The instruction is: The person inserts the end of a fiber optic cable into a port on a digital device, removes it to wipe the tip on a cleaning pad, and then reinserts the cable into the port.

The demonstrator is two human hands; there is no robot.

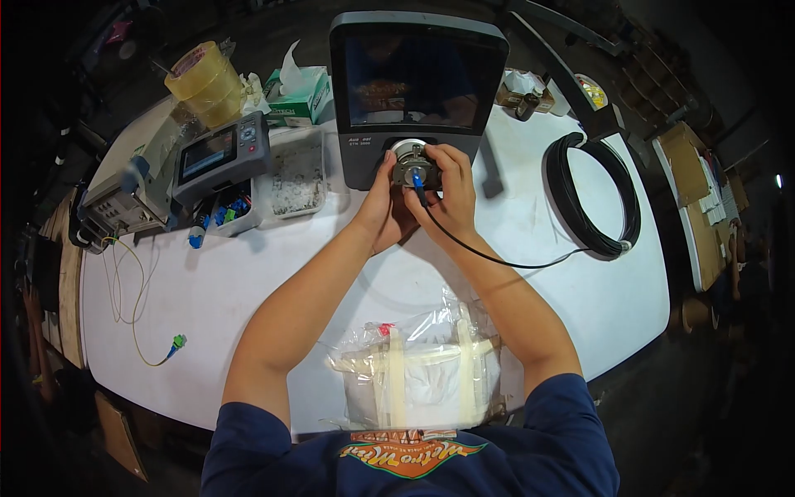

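- Both hands meet at the round metal fitting (411,162) on the front of the dark screen unit (418,91), which stands upright at the far side of the white tabletop (248,282) — facing the person, so the fitting sits straight ahead within easy reach.
- The left hand (386,211) cups the fitting from its left side, thumb up against the rim; it looks like a steadying hold.
- The right hand (451,195) curls over the top and right side, fingers closed narrow on the blue plug (416,180) at the end of the thin black cable (497,261), right at the fitting's middle.
- The plug lies between the two hands, touching both; whether it is seated fully cannot be told.
- The cable runs out under the right wrist to a black coil (592,195) lying flat to the right — well apart, likely kept wound so the slack stays out of the way.
- A taped plastic bag (426,364) sits near the person's body, between the forearms.
- A small handheld meter (222,153) lies to the left, untouched.
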